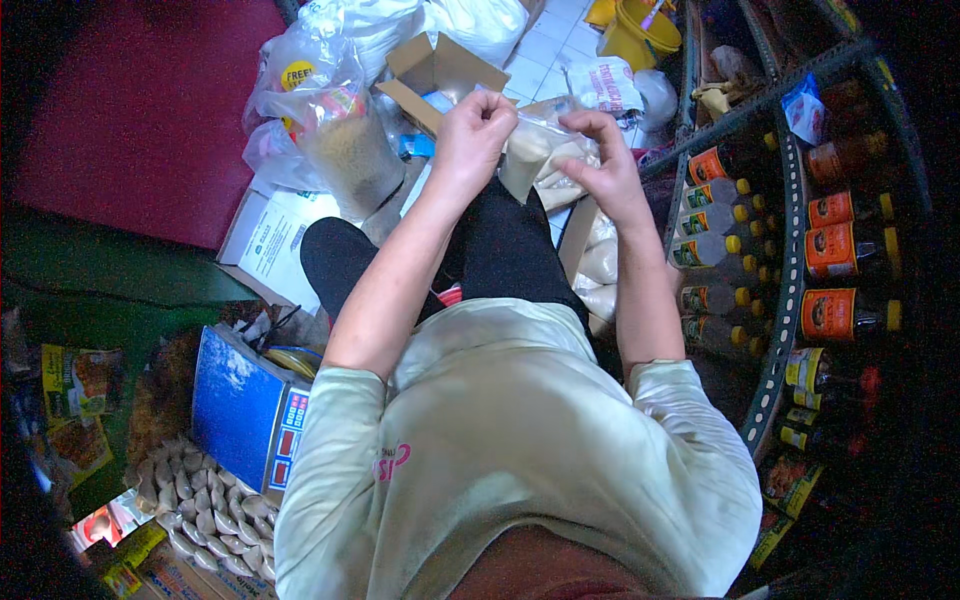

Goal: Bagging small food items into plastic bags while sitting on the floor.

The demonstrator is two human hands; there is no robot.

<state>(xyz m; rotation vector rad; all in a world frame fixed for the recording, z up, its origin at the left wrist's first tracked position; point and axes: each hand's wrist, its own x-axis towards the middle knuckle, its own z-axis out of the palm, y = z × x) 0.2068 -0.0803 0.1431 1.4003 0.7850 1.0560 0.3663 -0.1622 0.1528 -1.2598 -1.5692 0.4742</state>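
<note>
A small clear plastic bag of pale powder or fine grains (524, 160) hangs in front of my knees. My left hand (474, 142) is closed in a pinch on the bag's upper edge. On the other side of the bag's top, the curled fingers of my right hand (612, 168) meet the film, with the thumb apart below the index finger. Just behind lie more filled clear bags (570, 183). Further filled bags (600, 262) sit in a box beside my right leg.
A large bag of tan grains (352, 160) stands left of an open carton (440, 72). A blue scale (238, 400) lies near my left elbow, above many small filled packets (215, 515). Shelved bottles (712, 250) line the right side; a yellow bucket (640, 38) is at the back.
</note>
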